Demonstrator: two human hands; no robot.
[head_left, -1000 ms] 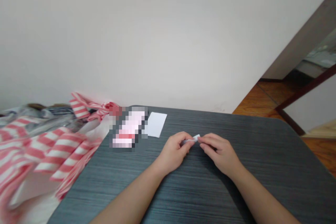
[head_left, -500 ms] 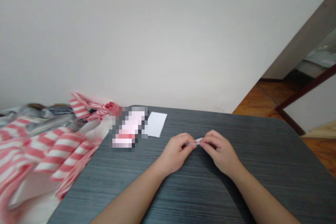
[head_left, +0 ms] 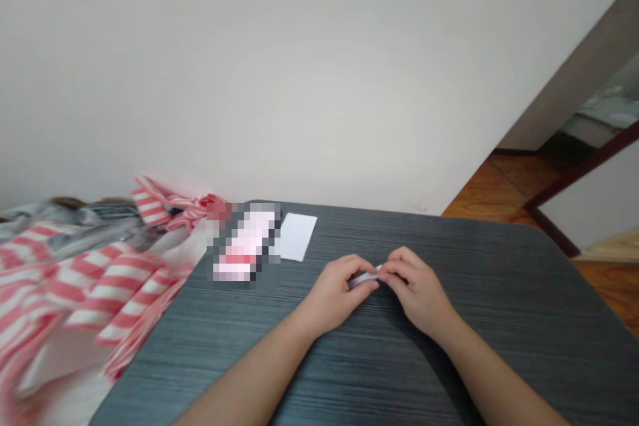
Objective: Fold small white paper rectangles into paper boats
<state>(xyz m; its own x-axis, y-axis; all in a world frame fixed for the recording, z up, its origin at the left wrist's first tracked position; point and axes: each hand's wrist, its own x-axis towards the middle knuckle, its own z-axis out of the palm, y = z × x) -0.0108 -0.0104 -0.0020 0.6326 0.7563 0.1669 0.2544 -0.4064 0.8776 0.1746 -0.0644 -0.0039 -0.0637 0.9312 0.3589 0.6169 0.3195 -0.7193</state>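
Note:
Both of my hands rest near the middle of a dark grey wood-grain table, fingertips meeting. My left hand and my right hand each pinch one end of a small white folded piece of paper held between them just above the tabletop. The fingers of both hands are curled and pressed together on it. Most of the paper is hidden by my fingers.
A white rectangular sheet lies flat at the table's far side. Beside it is a blurred-out pink and white object. Red-and-white striped cloth is heaped left of the table. A white wall stands behind; wooden floor shows at right.
My hands have closed in on each other slightly and lowered a little. The paper between them shows less and looks more tightly folded than a second ago.

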